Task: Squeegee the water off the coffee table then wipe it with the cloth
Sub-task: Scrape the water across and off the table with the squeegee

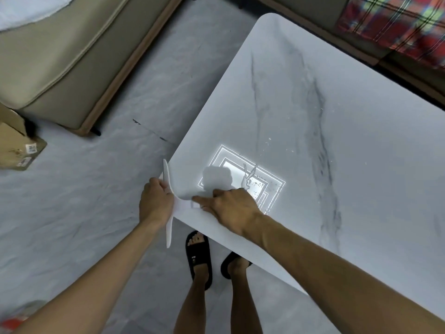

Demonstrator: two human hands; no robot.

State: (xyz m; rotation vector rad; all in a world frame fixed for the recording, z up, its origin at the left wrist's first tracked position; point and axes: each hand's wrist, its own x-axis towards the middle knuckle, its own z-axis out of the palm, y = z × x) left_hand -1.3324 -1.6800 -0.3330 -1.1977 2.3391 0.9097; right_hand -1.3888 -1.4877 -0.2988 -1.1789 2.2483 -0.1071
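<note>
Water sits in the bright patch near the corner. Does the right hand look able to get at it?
Probably yes: the right hand is over the coffee table right beside the water, nothing between them, though it holds the squeegee.

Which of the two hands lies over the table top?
The right hand: it lies over the coffee table, holding the squeegee by its handle. The left hand grips it beyond the table's edge.

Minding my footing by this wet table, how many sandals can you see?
2. One sandal is on the floor by the table corner; the other sandal is partly hidden under the table's edge.
</note>
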